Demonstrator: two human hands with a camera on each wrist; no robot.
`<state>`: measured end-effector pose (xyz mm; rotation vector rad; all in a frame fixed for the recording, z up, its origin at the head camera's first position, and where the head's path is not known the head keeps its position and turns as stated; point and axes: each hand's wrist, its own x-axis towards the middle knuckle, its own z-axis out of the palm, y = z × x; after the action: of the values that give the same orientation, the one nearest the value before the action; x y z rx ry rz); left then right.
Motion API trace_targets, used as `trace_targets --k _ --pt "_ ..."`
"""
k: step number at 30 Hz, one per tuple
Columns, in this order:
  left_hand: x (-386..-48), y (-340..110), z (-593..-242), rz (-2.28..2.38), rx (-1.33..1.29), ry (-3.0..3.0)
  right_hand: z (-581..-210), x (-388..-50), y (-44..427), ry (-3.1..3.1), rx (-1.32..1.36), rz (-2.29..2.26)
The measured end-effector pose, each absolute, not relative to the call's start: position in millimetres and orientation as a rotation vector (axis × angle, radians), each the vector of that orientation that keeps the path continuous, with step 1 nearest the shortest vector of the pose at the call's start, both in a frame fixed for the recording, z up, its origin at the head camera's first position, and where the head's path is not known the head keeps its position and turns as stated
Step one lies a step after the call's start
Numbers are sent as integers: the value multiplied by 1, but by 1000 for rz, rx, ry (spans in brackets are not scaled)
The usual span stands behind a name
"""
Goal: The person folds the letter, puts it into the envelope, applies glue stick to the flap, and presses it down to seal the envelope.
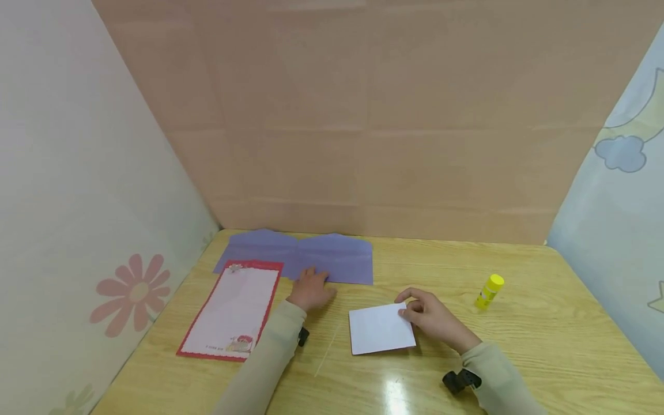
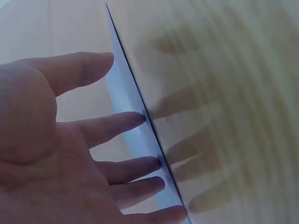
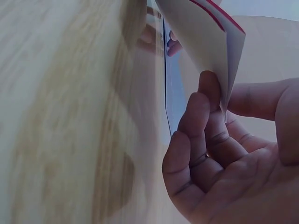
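Observation:
My right hand [image 1: 436, 320] pinches the right edge of a folded sheet of paper [image 1: 381, 328] between thumb and fingers. In the right wrist view the folded paper [image 3: 201, 37] is raised off the table, its layers slightly apart and a red border along one edge. My left hand [image 1: 313, 290] reaches to the front edge of an unfolded purple paper [image 1: 339, 259], which has a crease down its middle. The left wrist view shows the left fingers [image 2: 124, 126] straight and spread, tips at the purple paper's edge; whether they touch it is hard to tell.
A white sheet with a red border [image 1: 233, 308] lies at the left, overlapping the purple paper. A yellow glue stick [image 1: 489, 291] stands at the right. Behind the wooden table [image 1: 544, 334] rises a brown paper-covered wall [image 1: 363, 115].

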<state>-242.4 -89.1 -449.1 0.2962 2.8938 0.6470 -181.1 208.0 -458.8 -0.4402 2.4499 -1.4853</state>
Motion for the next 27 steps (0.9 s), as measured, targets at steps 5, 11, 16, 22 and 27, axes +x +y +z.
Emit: trace_targets --k 5,11,16,22,27 --pt "-239 -89 -453 594 328 2898 -460 -181 209 2452 -441 -1470" --pt "-230 -86 -452 534 394 2901 -460 -182 209 2455 -450 -1461" --pt "-219 -84 -448 467 459 2896 -458 -182 209 2459 -448 -1468" --pt "-203 -82 -444 419 520 2863 -456 -183 210 2447 -451 -1493" --pt "-190 -79 -440 411 602 2850 -454 -182 211 2450 -444 -1493"
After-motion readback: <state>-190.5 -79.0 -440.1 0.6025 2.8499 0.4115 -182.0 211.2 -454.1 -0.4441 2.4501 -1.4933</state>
